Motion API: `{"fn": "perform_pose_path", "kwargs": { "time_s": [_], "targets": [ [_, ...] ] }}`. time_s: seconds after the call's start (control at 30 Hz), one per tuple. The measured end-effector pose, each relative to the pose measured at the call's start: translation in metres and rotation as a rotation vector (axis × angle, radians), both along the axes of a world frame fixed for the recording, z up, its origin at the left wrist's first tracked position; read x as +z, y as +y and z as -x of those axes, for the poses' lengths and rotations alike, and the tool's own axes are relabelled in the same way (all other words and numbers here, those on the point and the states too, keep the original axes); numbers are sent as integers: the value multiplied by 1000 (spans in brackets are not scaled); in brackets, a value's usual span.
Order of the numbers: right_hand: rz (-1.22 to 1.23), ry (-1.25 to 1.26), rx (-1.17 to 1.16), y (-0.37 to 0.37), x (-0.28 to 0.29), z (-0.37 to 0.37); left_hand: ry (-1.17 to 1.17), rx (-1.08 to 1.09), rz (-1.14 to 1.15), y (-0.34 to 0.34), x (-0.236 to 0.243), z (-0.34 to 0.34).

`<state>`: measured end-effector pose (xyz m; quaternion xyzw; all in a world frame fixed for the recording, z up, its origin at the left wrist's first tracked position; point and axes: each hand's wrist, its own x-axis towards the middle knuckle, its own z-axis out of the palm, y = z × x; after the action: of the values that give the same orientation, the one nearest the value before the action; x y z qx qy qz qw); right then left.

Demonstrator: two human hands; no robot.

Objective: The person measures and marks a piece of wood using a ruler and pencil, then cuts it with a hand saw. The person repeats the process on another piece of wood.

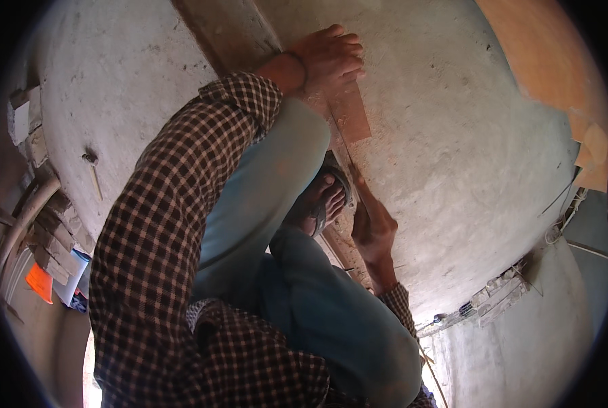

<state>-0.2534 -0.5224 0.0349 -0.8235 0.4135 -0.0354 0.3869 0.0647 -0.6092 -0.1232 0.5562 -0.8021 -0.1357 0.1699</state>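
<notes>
We start at 9 o'clock: a curved rod (pixel 24 221) at the far left rim, with a pile of wood pieces (pixel 54 239) just beside it. Slightly lower, between 8 and 9, we see an orange item (pixel 39 282). Further in at 9, a thin stick (pixel 96 182) lies on the pale floor (pixel 453 183). Next come the checked sleeve (pixel 158 217) and the bent blue-jeaned legs (pixel 263 183). At 11 a long brown plank (pixel 232 30) runs up to the top rim.

Just past 12, our left hand (pixel 331 58) bears on the reddish-brown board (pixel 355 115), fingers curled; we can't tell whether that grip pinches the board or only presses it. The board sits toward 1, its lower end poking out below the hand. Near centre, a sandalled foot (pixel 331 200) rests just beside a thin tool (pixel 360 182), which slants up along the board. At 4, close to centre, our right hand (pixel 374 228) has its grip closed round the tool's lower end; tool type unclear. Further out at 4, rubble (pixel 499 299); at 2, an orange sheet (pixel 552 58).
</notes>
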Motion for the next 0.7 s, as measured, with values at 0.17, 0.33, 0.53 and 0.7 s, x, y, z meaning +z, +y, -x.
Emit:
{"fn": "perform_pose_path", "kwargs": {
  "time_s": [0.17, 0.33, 0.53, 0.7],
  "targets": [
    [-15, 8, -45, 13, 31, 39, 3, 0, -29, -7, 9, 0],
    [13, -12, -5, -11, -16, -16, -34, -13, 0, -2, 2, -2],
    [-61, 63, -21, 6, 41, 36, -67, -25, -65, -8, 10, -3],
    [-14, 2, -1, -6, -13, 2, -10, -35, -72, -5, 5, 1]
  ]
}}
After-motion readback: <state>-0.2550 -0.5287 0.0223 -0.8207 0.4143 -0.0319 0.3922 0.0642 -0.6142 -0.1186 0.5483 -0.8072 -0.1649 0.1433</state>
